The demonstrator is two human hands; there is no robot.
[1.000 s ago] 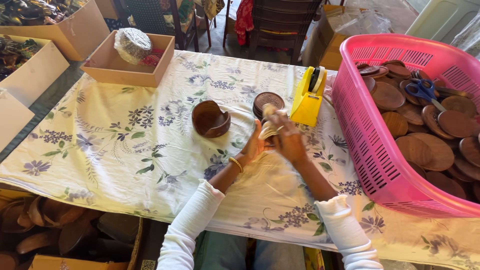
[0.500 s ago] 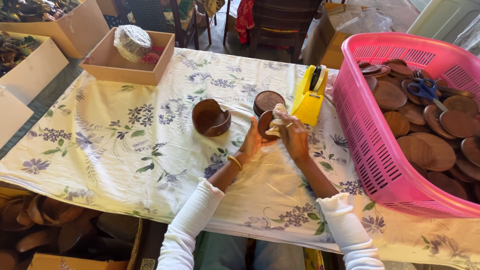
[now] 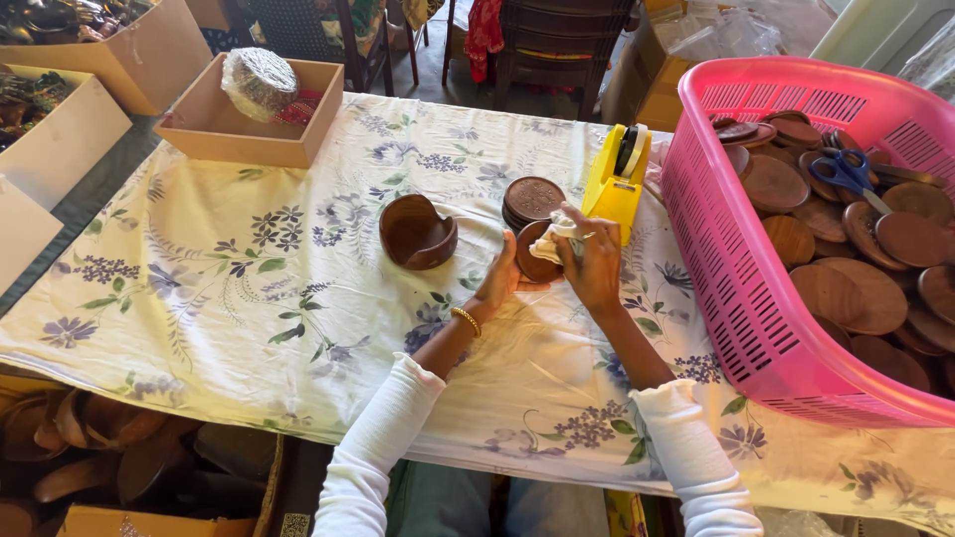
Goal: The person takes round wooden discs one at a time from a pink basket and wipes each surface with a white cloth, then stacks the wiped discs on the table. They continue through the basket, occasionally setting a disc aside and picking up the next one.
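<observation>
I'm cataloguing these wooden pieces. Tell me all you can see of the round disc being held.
The wooden disc is round, flat and dark brown, with a smooth look. It is tilted up off the flowered tablecloth, gripped at its left edge by the left hand. The right hand presses a pale cloth against its right side, hiding part of it.

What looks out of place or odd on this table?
Mostly tidy. One oddity: blue-handled scissors lie loose on the wooden discs in the pink basket. The left hand holds a disc while the right hand presses a cloth on it.
</observation>
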